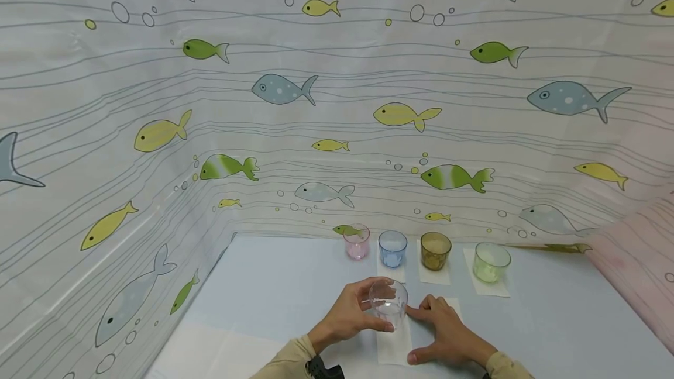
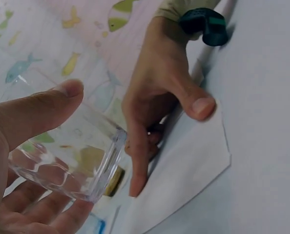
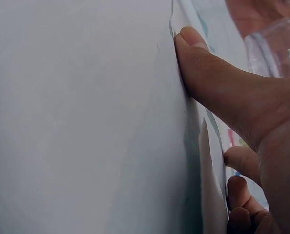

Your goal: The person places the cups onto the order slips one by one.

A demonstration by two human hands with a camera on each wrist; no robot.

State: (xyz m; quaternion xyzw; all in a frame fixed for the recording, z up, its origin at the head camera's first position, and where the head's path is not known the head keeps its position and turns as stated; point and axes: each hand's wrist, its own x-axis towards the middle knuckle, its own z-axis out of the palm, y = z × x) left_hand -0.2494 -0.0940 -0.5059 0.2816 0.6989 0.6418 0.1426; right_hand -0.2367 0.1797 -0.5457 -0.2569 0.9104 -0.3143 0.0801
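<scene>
In the head view my left hand [image 1: 342, 312] grips a clear glass [image 1: 389, 307] round its side, thumb on the near side and fingers behind. The left wrist view shows this glass [image 2: 103, 168] tilted and raised off the table. Below it lies a white paper slip [image 1: 394, 347]. My right hand [image 1: 450, 335] rests on the table at the slip's right, its thumb and index finger spread and touching the paper [image 2: 184, 170]; the other fingers bend under. In the right wrist view the thumb [image 3: 208, 63] lies along the paper edge.
At the back stand a pink glass [image 1: 357, 243], a blue glass [image 1: 392, 250], a brown glass [image 1: 435, 252] and a green glass [image 1: 492, 263]. The last three stand on white slips. Another slip [image 1: 454, 304] shows behind my right hand. Fish-printed curtains [image 1: 326, 121] enclose the table.
</scene>
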